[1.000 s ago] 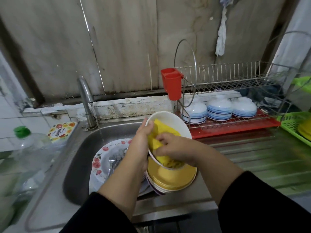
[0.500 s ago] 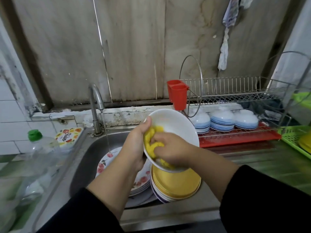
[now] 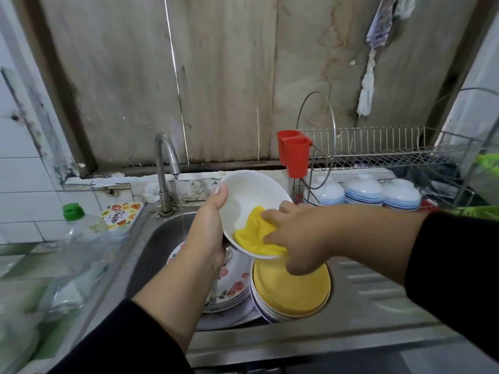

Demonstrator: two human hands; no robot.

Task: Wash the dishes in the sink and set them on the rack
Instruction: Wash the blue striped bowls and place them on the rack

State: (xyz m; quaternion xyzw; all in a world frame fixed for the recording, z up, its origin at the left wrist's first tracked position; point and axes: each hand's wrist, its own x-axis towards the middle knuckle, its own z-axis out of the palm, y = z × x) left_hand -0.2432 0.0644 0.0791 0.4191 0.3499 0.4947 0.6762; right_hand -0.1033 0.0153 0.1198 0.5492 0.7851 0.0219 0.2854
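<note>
1. White bowl (image 3: 251, 201): I hold it above the sink (image 3: 162, 238), tilted with its open side toward me, so the inside faces my scrubbing hand and drips fall back into the basin.
2. Left hand (image 3: 208, 233): curled round the bowl's left rim, thumb hooked over the edge, fingers hidden behind. This steadies the bowl against the push of the cloth.
3. Right hand (image 3: 297, 238): fingers bent over the yellow cloth (image 3: 256, 236), pressing it against the lower inside wall of the bowl. The cloth lies bunched at the low side, where residue would likely collect.
4. Tap (image 3: 166, 157): running in a thin stream that falls left of the bowl, just behind my left hand, close by for rinsing.
5. Flowered plates (image 3: 232, 287): stacked in the basin below the bowl, awaiting washing, by my judgement.
6. Yellow plates (image 3: 291, 292): stacked at the basin's right edge, directly under my right hand.
7. Rack (image 3: 378, 147): on the counter to the right, well apart from the bowl. Blue-ringed bowls (image 3: 361, 193) sit upside down on its lower tier, presumably to drain.
8. Red cup (image 3: 295, 155): hung on the rack's left end.
9. Bottle (image 3: 78, 238): green-capped, left of the sink, beside a flowered tub (image 3: 121, 215).
</note>
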